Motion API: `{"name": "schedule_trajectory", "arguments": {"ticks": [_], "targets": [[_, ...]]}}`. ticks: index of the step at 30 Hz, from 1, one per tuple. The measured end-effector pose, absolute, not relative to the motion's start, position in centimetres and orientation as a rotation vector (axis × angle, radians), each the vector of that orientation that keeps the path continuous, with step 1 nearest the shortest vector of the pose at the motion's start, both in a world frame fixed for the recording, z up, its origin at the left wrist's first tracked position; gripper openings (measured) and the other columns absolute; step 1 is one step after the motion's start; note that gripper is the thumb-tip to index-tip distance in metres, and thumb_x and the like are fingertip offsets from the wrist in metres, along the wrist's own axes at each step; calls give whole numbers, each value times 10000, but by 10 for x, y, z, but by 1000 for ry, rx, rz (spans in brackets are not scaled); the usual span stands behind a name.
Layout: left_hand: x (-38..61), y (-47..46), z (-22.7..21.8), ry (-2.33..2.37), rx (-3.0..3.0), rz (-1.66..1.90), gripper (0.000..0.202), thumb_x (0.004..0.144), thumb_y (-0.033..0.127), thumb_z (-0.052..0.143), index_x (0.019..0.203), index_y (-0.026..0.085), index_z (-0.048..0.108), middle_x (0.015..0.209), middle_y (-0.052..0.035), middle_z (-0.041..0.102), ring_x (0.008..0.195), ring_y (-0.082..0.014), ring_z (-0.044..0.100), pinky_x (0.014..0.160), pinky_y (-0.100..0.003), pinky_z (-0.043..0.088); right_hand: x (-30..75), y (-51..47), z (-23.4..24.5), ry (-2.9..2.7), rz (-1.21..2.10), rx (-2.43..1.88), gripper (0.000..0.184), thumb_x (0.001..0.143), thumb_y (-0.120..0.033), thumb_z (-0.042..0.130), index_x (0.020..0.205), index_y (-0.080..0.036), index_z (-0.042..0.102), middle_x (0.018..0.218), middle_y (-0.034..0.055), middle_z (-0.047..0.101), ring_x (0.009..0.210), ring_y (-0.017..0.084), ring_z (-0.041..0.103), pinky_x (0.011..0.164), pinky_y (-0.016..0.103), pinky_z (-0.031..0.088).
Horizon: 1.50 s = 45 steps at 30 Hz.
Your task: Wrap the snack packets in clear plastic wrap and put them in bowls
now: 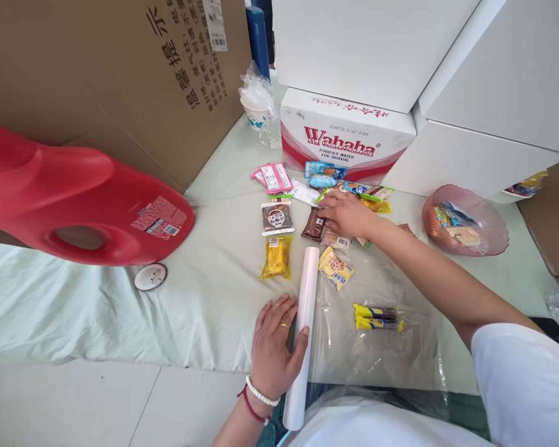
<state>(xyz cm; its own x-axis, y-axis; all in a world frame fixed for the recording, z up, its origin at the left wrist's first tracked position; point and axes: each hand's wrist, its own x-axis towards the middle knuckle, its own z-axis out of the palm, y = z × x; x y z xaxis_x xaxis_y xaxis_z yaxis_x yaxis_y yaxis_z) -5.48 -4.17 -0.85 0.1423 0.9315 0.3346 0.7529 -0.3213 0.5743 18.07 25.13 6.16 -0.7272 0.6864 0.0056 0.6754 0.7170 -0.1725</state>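
My left hand [276,347] lies flat with fingers stretched out on the cloth, its thumb resting across a white roll of plastic film [310,273]. A clear sheet of film [395,366] spreads to the right of the roll, and two yellow-ended snack sticks [377,318] lie on it. Farther back, my right hand [342,214] is over the snack pile, fingers apart, fingertips at a brown snack packet [313,225]. Its palm hides some packets. Close by are a yellow cookie packet [336,268], a yellow cake packet [276,257], a dark wrapped snack [277,218] and pink packets [274,178].
A Wahaha water carton [345,139] stands behind the snacks. At right, a pink translucent bowl [496,217] holds packets. A large red jug [97,198], a round white lid-like disc [150,277] and a brown cardboard box [121,93] are at left. A paper cup [256,115] stands behind.
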Motion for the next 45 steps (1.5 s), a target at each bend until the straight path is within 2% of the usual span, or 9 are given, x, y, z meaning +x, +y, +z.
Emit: {"name": "schedule_trajectory", "arguments": {"ticks": [3, 8, 13, 17, 22, 27, 33, 39, 45], "targets": [[-54, -41, -9, 1646, 2163, 958, 330, 978, 290, 598, 1301, 230, 622, 1324, -117, 730, 1328, -298, 641, 1159, -570, 457, 196, 243, 52, -2852, 259, -1137, 368, 934, -217, 622, 1279, -183, 745, 1493, 104, 635, 1415, 332, 490, 1198, 538, 381], [-54, -41, -10, 1655, 2131, 966, 319, 983, 290, 586, 1291, 231, 644, 1330, -114, 730, 1335, -295, 637, 1174, -576, 445, 223, 203, 65, -2524, 456, -1071, 390, 1018, -384, 532, 1273, -179, 746, 1445, 153, 659, 1348, 297, 594, 1159, 535, 458], [-54, -40, -14, 1644, 2124, 947, 316, 989, 320, 571, 1280, 233, 659, 1330, -113, 730, 1343, -301, 631, 1193, -584, 423, 245, 95, 71, -2410, 629, -1259, 410, 1081, -398, 393, 1288, -333, 741, 1287, 65, 755, 1279, 265, 648, 1144, 543, 509], [-53, -40, -16, 1664, 2127, 944, 293, 998, 327, 563, 1257, 229, 661, 1323, -109, 727, 1340, -299, 624, 1191, -585, 423, 253, 13, 53, -2361, 595, -1482, 472, 1090, -418, 393, 1461, -269, 643, 1425, 99, 692, 1370, 285, 601, 1186, 559, 481], [-50, -39, -11, 1759, 2112, 915, 292, 986, 377, 576, 1191, 206, 695, 1270, -129, 704, 1292, -319, 593, 1120, -556, 478, 248, -33, 23, -2478, 440, -1666, 540, 1087, -403, 434, 1607, -268, 481, 1661, 97, 465, 1556, 340, 401, 1280, 676, 270], [-37, -31, -2, 1973, 2041, 681, 354, 986, 499, 557, 1071, 202, 731, 1016, -121, 678, 993, -316, 608, 926, -515, 532, 250, -32, 21, -2526, 501, -1664, 525, 1097, -424, 411, 1584, -257, 512, 1680, 102, 434, 1571, 339, 377, 1274, 685, 266], [-19, -19, 11, 2029, 1964, 440, 244, 931, 442, 620, 918, 199, 637, 966, -124, 658, 971, -321, 634, 882, -471, 534, 249, -5, 46, -2501, 458, -1700, 514, 1099, -474, 388, 1446, -194, 644, 1670, 155, 441, 1557, 344, 401, 1253, 615, 355], [-13, -23, 30, 2018, 1800, 302, 222, 978, 410, 541, 1064, 205, 535, 973, -97, 708, 925, -297, 718, 799, -385, 530, 216, -12, 29, -2594, 381, -1671, 673, 1085, -471, 439, 1628, -73, 408, 1703, 195, 357, 1600, 335, 314, 1311, 586, 233], [-14, -20, 34, 1963, 1664, 322, 370, 1010, 487, 465, 1210, 186, 540, 1068, -141, 765, 1005, -321, 748, 800, -378, 536, 215, -27, 9, -2598, 351, -1667, 659, 1100, -475, 396, 1636, -91, 403, 1724, 163, 320, 1607, 315, 299, 1312, 567, 221]]}}
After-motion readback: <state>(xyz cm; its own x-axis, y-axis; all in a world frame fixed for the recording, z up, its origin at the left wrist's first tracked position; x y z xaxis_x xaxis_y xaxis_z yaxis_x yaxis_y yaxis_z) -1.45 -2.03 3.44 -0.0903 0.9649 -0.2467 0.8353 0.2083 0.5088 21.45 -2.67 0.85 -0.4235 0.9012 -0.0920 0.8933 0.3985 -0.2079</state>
